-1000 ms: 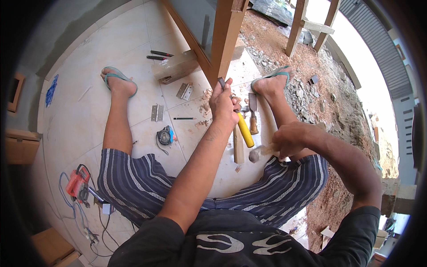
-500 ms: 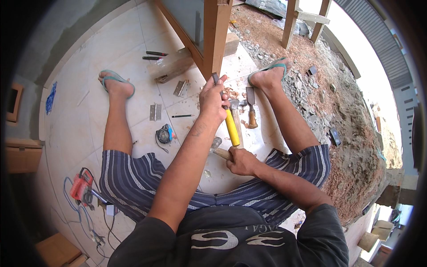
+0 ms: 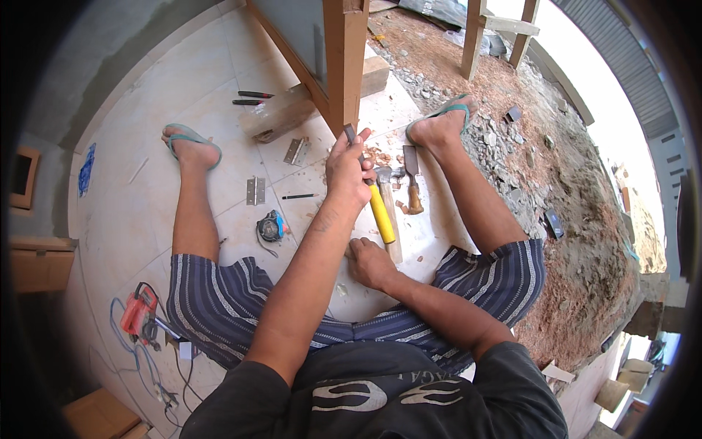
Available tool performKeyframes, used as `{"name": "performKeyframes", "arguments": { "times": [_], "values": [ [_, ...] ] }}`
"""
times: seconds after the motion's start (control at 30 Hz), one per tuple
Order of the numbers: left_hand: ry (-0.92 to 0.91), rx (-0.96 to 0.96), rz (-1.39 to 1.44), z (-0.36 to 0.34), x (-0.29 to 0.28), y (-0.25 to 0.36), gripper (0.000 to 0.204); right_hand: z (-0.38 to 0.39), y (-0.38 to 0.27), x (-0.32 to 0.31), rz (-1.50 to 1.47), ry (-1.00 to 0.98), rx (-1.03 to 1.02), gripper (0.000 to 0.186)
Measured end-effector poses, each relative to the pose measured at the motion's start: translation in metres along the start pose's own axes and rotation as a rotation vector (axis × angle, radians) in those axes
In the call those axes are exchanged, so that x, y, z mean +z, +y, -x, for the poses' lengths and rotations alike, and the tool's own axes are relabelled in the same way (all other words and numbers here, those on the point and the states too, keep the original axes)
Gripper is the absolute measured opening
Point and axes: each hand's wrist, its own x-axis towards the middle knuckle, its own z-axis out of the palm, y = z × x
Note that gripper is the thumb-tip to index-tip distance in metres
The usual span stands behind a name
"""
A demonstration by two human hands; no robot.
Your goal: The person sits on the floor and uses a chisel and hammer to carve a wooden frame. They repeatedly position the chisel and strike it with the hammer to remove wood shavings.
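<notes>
My left hand (image 3: 346, 172) is closed around a chisel (image 3: 382, 218); its yellow handle slants toward me and its blade points at the base of the brown wooden door frame (image 3: 344, 69). Below it, my right hand (image 3: 371, 265) is closed in a fist on a wooden-handled hammer, now almost wholly hidden behind my left forearm. A second hammer (image 3: 390, 212) lies on the tiles under the chisel, and a wide chisel (image 3: 412, 178) with a wooden handle lies to its right. Wood shavings are scattered around them.
Two metal hinges (image 3: 256, 191), a pencil (image 3: 299, 196) and a blue tape measure (image 3: 270, 226) lie left of my forearm. Two dark pens or markers (image 3: 254, 94) lie beside a wooden block (image 3: 281, 115). A red corded tool (image 3: 140, 313) sits at lower left. Rubble (image 3: 497, 150) borders the tiles.
My right hand has moved left with the hammer, which has slipped out of sight behind my left forearm. The chisel stays in my left hand, shifted slightly left.
</notes>
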Motion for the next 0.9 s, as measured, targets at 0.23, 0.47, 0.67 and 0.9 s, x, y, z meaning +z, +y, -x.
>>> {"name": "performKeyframes", "arguments": {
  "times": [0.23,0.47,0.67,0.9],
  "values": [
    [0.011,0.024,0.012,-0.006,-0.002,-0.005,0.042,-0.004,0.003,-0.004,0.066,-0.052,-0.012,0.024],
    [-0.029,0.029,0.007,-0.004,0.002,-0.013,0.044,-0.011,-0.006,-0.014,0.092,-0.188,0.088,0.030],
    [-0.028,0.063,-0.017,-0.003,0.008,-0.021,0.044,-0.013,0.001,-0.012,0.034,-0.180,0.049,0.034],
    [-0.014,0.083,0.001,-0.008,0.007,-0.022,0.043,-0.015,0.004,-0.011,0.046,-0.196,0.022,0.034]
  ]
}}
